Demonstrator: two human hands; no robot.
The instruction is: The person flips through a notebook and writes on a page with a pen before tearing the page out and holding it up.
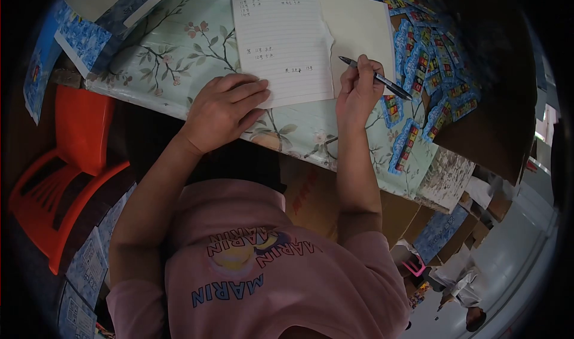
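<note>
An open notebook (281, 40) lies on the flowered tablecloth, its left page lined and carrying a few handwritten lines. The right page is plain, with a torn paper edge along the fold. My left hand (230, 109) rests at the notebook's lower left corner, fingers stretched over the page edge. In my right hand (359, 91) a dark pen (391, 85) is gripped between the fingers, slanting across the right page. The pen's one end points to the upper left, over the page; the other reaches past the notebook toward the blue packets.
Several blue packets with coloured squares (412, 67) are heaped right of the notebook, beside a dark cardboard box (490, 136). A blue-patterned carton (89, 37) stands at the table's left. An orange chair (84, 130) is at the lower left. Another person (463, 288) appears far at the lower right.
</note>
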